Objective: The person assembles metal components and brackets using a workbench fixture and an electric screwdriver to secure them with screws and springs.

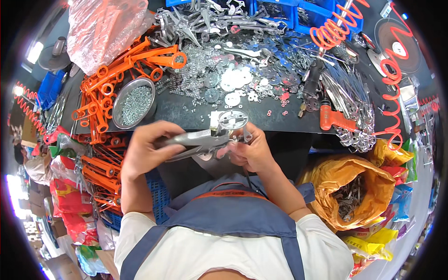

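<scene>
A grey metal tool-like part (198,138) with a long body and a round slotted disc (233,120) at one end is held between my hands, just off the table's front edge. My left hand (151,144) is wrapped round the long handle end and looks smeared by motion. My right hand (252,148) pinches the end by the disc, with thumb and fingers closed on it. The part's exact kind does not show. Beyond the hands, small discs, washers and springs (191,70) lie scattered on the dark table (182,114).
Orange ring-ended handles (100,100) are piled at the left, beside a metal bowl (134,103) of small pieces. An orange pneumatic screwdriver (333,117) and metal rods (347,88) lie at the right. A yellow sack (322,179) of metal parts stands below. Blue bins (280,14) line the back.
</scene>
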`<action>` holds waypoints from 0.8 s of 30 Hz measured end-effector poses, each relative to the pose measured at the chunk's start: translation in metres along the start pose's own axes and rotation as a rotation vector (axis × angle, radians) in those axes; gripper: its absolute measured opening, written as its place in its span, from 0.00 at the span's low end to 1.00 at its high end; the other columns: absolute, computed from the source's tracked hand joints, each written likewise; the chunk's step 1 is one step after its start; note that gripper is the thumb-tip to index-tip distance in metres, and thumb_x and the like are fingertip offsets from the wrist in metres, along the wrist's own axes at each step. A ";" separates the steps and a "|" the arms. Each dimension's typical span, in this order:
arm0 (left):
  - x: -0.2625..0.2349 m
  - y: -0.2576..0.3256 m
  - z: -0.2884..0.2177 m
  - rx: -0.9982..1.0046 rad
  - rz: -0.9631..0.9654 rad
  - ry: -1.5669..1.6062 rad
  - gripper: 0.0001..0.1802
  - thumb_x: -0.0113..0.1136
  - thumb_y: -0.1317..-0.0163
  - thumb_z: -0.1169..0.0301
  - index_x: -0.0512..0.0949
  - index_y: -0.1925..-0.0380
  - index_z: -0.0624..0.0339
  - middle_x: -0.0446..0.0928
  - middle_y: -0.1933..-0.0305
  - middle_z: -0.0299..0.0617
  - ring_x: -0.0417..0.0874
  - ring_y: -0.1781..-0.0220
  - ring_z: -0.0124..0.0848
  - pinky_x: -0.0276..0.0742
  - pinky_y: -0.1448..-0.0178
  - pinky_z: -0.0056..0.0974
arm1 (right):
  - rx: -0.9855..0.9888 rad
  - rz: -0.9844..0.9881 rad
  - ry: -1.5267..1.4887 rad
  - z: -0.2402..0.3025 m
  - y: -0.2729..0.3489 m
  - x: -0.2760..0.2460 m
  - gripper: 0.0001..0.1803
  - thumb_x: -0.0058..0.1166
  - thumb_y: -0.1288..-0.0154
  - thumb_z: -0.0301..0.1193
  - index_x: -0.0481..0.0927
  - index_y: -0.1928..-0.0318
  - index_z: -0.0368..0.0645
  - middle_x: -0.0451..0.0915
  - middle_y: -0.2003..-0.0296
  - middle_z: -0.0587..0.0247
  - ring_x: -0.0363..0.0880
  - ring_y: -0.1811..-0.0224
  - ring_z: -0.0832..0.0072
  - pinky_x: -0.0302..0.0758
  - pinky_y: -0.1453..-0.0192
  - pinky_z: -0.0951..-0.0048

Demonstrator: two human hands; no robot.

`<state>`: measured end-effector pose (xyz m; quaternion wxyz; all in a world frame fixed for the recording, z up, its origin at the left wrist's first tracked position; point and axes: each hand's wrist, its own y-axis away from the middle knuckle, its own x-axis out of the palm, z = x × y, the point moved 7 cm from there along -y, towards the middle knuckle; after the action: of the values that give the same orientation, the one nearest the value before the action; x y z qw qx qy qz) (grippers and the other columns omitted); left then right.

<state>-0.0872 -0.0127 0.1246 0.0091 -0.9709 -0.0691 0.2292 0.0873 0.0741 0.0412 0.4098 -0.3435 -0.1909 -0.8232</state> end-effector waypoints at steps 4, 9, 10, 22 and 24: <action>0.004 -0.006 -0.017 0.297 0.182 0.317 0.28 0.75 0.57 0.74 0.73 0.56 0.70 0.75 0.59 0.41 0.77 0.59 0.26 0.73 0.54 0.31 | 0.034 0.108 -0.050 -0.011 0.007 0.011 0.11 0.55 0.43 0.16 0.70 0.62 0.39 0.76 0.78 0.58 0.58 0.88 0.89 0.50 0.86 0.83; 0.082 -0.016 -0.018 0.338 0.334 0.331 0.19 0.66 0.50 0.70 0.76 0.58 0.66 0.73 0.58 0.44 0.73 0.55 0.31 0.67 0.51 0.36 | -0.052 0.115 0.121 -0.023 0.013 0.008 0.08 0.57 0.43 0.19 0.72 0.65 0.40 0.71 0.78 0.69 0.62 0.85 0.90 0.56 0.83 0.84; 0.085 -0.016 -0.017 0.330 0.306 0.312 0.17 0.62 0.49 0.71 0.76 0.58 0.66 0.73 0.58 0.44 0.72 0.56 0.31 0.67 0.52 0.36 | -0.055 0.089 0.114 -0.021 0.014 0.003 0.07 0.57 0.43 0.20 0.72 0.66 0.40 0.70 0.77 0.71 0.62 0.85 0.90 0.55 0.84 0.84; 0.098 -0.011 0.011 -0.023 0.165 0.640 0.14 0.54 0.38 0.72 0.75 0.53 0.65 0.76 0.59 0.39 0.73 0.57 0.23 0.69 0.54 0.30 | -0.523 -0.507 1.922 0.044 -0.084 -0.116 0.12 0.62 0.49 0.31 0.79 0.65 0.38 0.73 0.66 0.51 0.76 0.63 0.54 0.75 0.58 0.60; 0.093 -0.012 0.008 0.060 0.088 0.615 0.15 0.55 0.38 0.71 0.75 0.52 0.65 0.77 0.60 0.38 0.73 0.59 0.21 0.69 0.56 0.29 | -0.619 -0.445 2.009 0.035 -0.089 -0.106 0.09 0.61 0.49 0.29 0.78 0.67 0.39 0.72 0.66 0.51 0.75 0.62 0.55 0.74 0.57 0.61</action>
<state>-0.0103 0.0116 0.0769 0.0483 -0.9960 -0.0143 -0.0731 0.0754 0.2050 -0.0146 0.1154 0.4439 0.3918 -0.7976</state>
